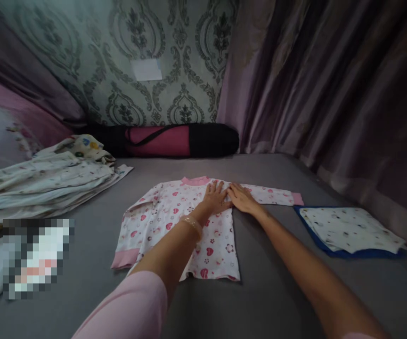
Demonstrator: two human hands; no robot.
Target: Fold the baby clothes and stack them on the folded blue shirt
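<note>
A child's long-sleeved shirt, white with pink hearts and a pink collar and cuffs, lies spread on the grey sheet. Its right-hand sleeve stretches straight out to the side, while the other one angles down along the body. My left hand rests flat on the upper chest near the shoulder, fingers spread. Beside it, my right hand lies flat where the outstretched sleeve joins the body. The two hands are close together at the fingertips. My left forearm hides part of the shirt front.
At the right, folded patterned cloth lies on a blue piece. Loose patterned fabric is heaped at the left, above a blurred-out item. Against the wall rests a black and pink roll bag. Curtains hang along the right side.
</note>
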